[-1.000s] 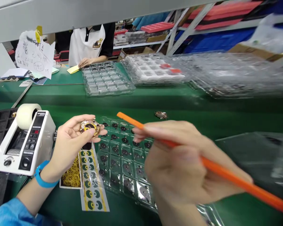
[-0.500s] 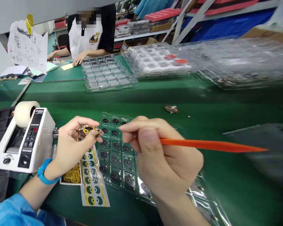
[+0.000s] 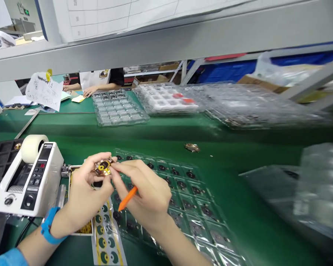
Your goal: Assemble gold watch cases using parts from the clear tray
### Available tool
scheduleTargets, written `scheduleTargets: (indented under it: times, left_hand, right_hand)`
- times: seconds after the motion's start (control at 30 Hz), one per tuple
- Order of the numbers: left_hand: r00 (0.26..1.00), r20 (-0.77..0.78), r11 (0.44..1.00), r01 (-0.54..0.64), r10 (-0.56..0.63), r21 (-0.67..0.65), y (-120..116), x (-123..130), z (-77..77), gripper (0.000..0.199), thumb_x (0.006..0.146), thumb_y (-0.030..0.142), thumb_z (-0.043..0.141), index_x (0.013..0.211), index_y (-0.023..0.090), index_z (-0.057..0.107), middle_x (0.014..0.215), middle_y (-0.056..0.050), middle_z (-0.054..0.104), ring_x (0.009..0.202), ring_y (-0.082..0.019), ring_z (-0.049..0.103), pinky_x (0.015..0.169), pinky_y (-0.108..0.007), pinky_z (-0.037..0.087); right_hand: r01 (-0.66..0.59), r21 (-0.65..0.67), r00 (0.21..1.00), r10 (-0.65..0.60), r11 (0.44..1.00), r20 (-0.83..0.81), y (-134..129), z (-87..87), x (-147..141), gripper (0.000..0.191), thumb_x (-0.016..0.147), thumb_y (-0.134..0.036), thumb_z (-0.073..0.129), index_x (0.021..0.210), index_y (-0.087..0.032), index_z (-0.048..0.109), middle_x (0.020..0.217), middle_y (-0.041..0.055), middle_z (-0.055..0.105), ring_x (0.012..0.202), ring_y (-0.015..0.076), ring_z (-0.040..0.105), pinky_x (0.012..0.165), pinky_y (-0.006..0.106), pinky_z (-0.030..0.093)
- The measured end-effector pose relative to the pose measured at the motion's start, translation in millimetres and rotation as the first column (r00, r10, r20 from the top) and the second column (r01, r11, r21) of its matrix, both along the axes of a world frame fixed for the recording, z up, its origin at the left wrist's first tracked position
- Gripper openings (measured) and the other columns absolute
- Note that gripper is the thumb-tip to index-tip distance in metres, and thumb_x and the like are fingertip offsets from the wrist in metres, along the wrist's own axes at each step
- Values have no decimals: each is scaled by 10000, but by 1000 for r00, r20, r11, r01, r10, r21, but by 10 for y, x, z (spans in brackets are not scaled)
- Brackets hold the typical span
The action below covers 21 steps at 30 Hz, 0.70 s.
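Between its thumb and fingers, my left hand (image 3: 84, 192) grips a small round gold-coloured part (image 3: 103, 167) with a yellow and black face. The thumb and forefinger of my right hand (image 3: 148, 190) are at the right edge of that part. An orange pry stick (image 3: 127, 198) is tucked in my right hand, its pointed end sticking out toward the lower left. Below the hands lies a sticker sheet (image 3: 102, 242) with yellow rings. Under and beyond my right hand spreads a clear blister tray (image 3: 211, 197) holding several dark round parts.
A white tape dispenser (image 3: 39, 181) stands at left, beside a box of small yellow pieces (image 3: 86, 228). Another metallic part (image 3: 192, 147) lies on the green bench. Stacked clear trays (image 3: 169, 98) line the raised ledge, where a co-worker's hands (image 3: 91, 91) rest. A grey shelf beam (image 3: 155, 48) crosses above.
My right hand has moved left to the round part, and the orange pry stick has swung from pointing right to pointing lower left. The view has tilted, showing the shelf beam overhead.
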<state>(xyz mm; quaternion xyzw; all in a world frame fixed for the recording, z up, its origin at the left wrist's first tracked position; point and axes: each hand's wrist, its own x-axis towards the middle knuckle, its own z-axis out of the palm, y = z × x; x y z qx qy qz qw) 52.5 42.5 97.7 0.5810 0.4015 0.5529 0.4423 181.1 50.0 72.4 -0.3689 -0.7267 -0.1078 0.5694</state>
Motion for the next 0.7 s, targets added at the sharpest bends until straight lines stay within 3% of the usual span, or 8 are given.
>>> scheduleTargets:
  times: [0.17, 0.33, 0.6, 0.7]
  left_hand:
    - [998, -62, 1000, 24, -22, 18, -54, 34, -32, 413, 763, 21, 560, 1138, 178, 630, 1156, -89, 733, 940, -163, 740, 695, -163, 608]
    - [974, -225, 985, 9, 30, 170, -75, 14, -58, 420, 809, 29, 522, 1190, 181, 612, 1202, -101, 711, 1009, -176, 722, 776, -197, 612]
    - [937, -345, 968, 44, 46, 249, -86, 20, -124, 413, 858, 73, 515, 1250, 188, 571, 1232, -113, 695, 1043, -202, 711, 847, -292, 621]
    - [929, -368, 970, 44, 49, 239, -71, 13, -126, 413, 854, 73, 504, 1248, 179, 564, 1228, -116, 697, 1008, -196, 721, 825, -287, 623]
  right_hand:
    - [30, -64, 997, -34, 998, -71, -29, -2, -28, 89, 885, -73, 607, 880, -160, 618, 782, 34, 690, 649, 121, 639, 578, 220, 492]
    - [1, -166, 990, -24, 986, -137, -67, 47, -46, 119, 869, -62, 604, 840, -177, 616, 769, 13, 674, 649, 113, 632, 573, 214, 474]
    - [-82, -148, 991, 65, 986, -114, 0, 69, 29, 149, 835, -40, 568, 771, -175, 576, 664, -15, 575, 551, 87, 507, 490, 205, 383]
    - [-188, -226, 971, 146, 956, -188, 20, 82, 47, 156, 784, -40, 554, 707, -175, 552, 628, -40, 512, 507, 68, 409, 471, 197, 335]
